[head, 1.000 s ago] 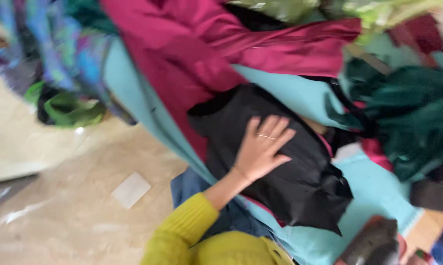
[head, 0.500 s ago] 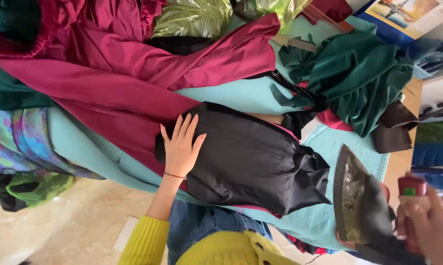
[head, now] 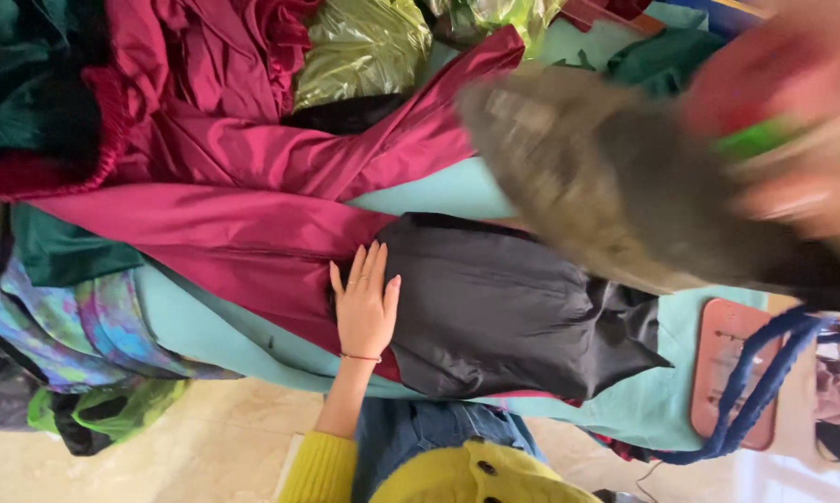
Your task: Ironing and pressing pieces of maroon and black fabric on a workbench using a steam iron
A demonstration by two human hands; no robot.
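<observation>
Lying flat, palm down, fingers together and stretched out: left hand (head: 366, 305), gripping nothing, pressing on the near edge of the black cloth (head: 513, 312) right where it meets the crimson satin fabric (head: 234, 233). Reaching up from a yellow sleeve (head: 322, 466), with a thin red thread at the wrist. Spreading across the teal ironing surface (head: 196, 331), the black cloth, creased at its far corner. Swinging in above it, large and blurred: the iron (head: 606, 196), soleplate showing, now hanging over the far part of the black cloth, whereas half a second ago sitting low at the lower right edge. Closing around the iron's red handle at the top right: right hand (head: 802, 158), too smeared to make out the fingers. Trailing down past an orange-red iron rest (head: 732, 349): blue cord (head: 765, 382). Barely shifting since the earlier frame, the left hand, staying planted on the cloth's edge.
</observation>
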